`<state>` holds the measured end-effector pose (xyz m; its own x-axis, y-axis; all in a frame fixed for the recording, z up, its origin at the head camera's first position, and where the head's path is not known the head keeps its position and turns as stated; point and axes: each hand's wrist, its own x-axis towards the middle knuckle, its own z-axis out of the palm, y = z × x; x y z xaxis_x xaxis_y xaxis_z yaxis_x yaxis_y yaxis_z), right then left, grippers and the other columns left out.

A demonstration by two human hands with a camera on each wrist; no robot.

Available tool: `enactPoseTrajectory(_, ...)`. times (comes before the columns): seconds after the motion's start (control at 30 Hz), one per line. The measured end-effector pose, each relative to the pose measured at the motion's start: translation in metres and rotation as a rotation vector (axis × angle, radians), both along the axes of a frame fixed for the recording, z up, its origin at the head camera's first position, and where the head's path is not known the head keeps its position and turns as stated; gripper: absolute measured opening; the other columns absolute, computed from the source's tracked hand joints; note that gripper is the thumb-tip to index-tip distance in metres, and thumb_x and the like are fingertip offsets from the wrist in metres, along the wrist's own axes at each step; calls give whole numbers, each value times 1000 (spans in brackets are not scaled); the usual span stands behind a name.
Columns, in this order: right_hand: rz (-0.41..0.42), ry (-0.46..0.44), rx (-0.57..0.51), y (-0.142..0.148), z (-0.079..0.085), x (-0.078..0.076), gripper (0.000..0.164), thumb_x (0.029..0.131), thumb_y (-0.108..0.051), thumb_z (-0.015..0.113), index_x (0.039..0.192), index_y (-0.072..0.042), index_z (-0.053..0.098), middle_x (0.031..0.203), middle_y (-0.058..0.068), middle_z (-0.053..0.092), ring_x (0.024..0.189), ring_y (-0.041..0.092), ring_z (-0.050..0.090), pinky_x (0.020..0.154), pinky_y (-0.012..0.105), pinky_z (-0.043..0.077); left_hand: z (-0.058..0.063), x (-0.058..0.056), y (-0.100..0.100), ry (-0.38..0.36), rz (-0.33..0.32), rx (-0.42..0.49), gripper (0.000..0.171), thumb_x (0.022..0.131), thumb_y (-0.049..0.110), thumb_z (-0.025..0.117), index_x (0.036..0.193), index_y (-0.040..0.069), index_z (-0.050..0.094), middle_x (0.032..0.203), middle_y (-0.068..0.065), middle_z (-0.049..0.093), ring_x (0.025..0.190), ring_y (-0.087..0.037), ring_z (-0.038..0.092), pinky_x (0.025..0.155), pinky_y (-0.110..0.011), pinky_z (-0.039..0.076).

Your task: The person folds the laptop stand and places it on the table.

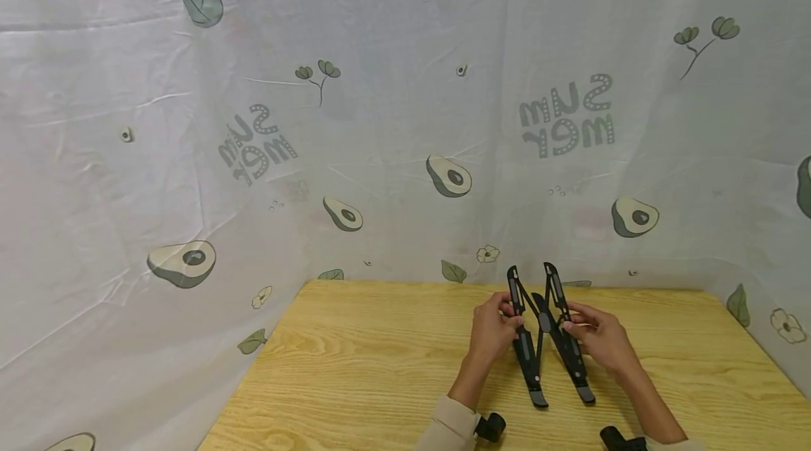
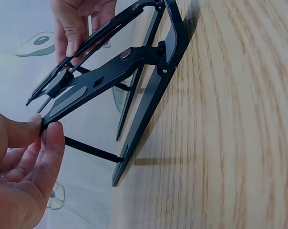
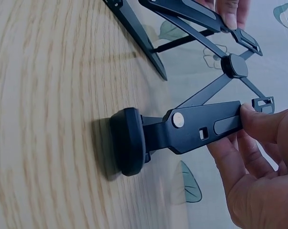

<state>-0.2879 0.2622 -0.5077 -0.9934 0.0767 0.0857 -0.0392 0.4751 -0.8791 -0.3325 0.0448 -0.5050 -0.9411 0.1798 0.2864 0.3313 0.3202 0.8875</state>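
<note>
A black folding laptop stand [image 1: 544,322] stands unfolded on the wooden table, its two long arms joined by crossing bars at a round hub [image 3: 234,66]. My left hand [image 1: 491,328] pinches the left arm between thumb and fingers, about midway along it. On the opposite side, my right hand [image 1: 605,342] grips the right arm in the same way. Seen from the left wrist, the stand's slim base legs lie along the tabletop, and a thin strut [image 2: 94,149] props up the raised arm. Grey pads line the arms' upper faces.
The light wooden table [image 1: 355,352] ends at a back edge just beyond the stand. Behind it and to the sides hangs a pale curtain [image 1: 393,113] printed with avocados and leaves. Black wrist cameras [image 1: 491,428] sit at both cuffs.
</note>
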Motion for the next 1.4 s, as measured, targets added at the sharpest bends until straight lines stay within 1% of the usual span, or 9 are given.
enactPoseTrajectory(0.13, 9, -5, -6, -1, 1, -1, 55, 108, -12, 65, 158, 3, 48, 131, 29, 66, 112, 31, 74, 77, 35, 66, -1, 0, 2, -5, -4, 19, 39, 93, -6, 79, 129, 0, 68, 95, -9, 68, 70, 0, 65, 56, -16, 58)
enactPoseTrajectory(0.23, 11, -6, -10, -2, 0, -1, 55, 108, -12, 66, 158, 3, 49, 131, 29, 66, 112, 31, 74, 77, 35, 66, -2, 1, 5, -11, -4, 34, 39, 92, -7, 79, 130, 0, 68, 96, -10, 68, 71, 2, 64, 57, -16, 58)
enactPoseTrajectory(0.4, 13, -12, -12, -3, -1, -1, 56, 108, -13, 66, 158, 3, 48, 133, 30, 65, 115, 33, 73, 76, 34, 65, -4, 1, 8, -17, -3, 47, 40, 92, -7, 79, 130, 1, 69, 95, -8, 68, 71, 2, 63, 57, -16, 58)
enactPoseTrajectory(0.63, 22, -46, -65, -7, -2, -1, 57, 108, -13, 66, 159, 2, 47, 133, 29, 63, 115, 30, 73, 77, 34, 65, -6, 0, 11, -19, -5, 42, 38, 92, -7, 79, 128, 0, 69, 92, -3, 66, 70, 3, 63, 56, -15, 57)
enactPoseTrajectory(0.7, 22, -51, -70, -8, -2, -1, 57, 108, -13, 66, 160, 1, 47, 133, 27, 64, 116, 30, 72, 77, 33, 65, -6, 0, 12, -28, -2, 46, 38, 92, -7, 79, 128, 1, 69, 91, -1, 66, 69, 2, 63, 56, -15, 57)
enactPoseTrajectory(0.8, 24, -50, -73, -9, -3, -1, 57, 108, -13, 66, 160, 1, 47, 132, 26, 65, 118, 32, 72, 77, 34, 65, -7, -1, 14, -23, -2, 43, 38, 92, -6, 80, 128, 1, 69, 91, 0, 66, 69, 3, 64, 56, -15, 57)
enactPoseTrajectory(0.97, 19, -47, -73, -11, -1, -1, 56, 107, -11, 66, 159, 1, 49, 130, 26, 67, 117, 32, 73, 76, 34, 65, -6, -1, 16, -26, 2, 54, 38, 91, -8, 80, 127, 0, 70, 89, 0, 66, 68, 3, 63, 55, -15, 57)
enactPoseTrajectory(1.23, 24, -36, -70, -12, -1, -3, 56, 107, -10, 67, 158, 2, 49, 130, 27, 66, 119, 38, 72, 77, 36, 66, -3, 0, 19, -47, 6, 63, 40, 91, -7, 80, 130, 1, 70, 92, -2, 68, 68, 3, 61, 55, -16, 57)
enactPoseTrajectory(1.4, 24, -32, -90, -15, -2, -4, 55, 106, -9, 68, 157, 3, 51, 127, 26, 67, 111, 30, 75, 76, 35, 67, -2, 1, 21, -38, -1, 64, 39, 91, -7, 80, 128, 2, 70, 92, -3, 68, 68, 3, 60, 55, -15, 57)
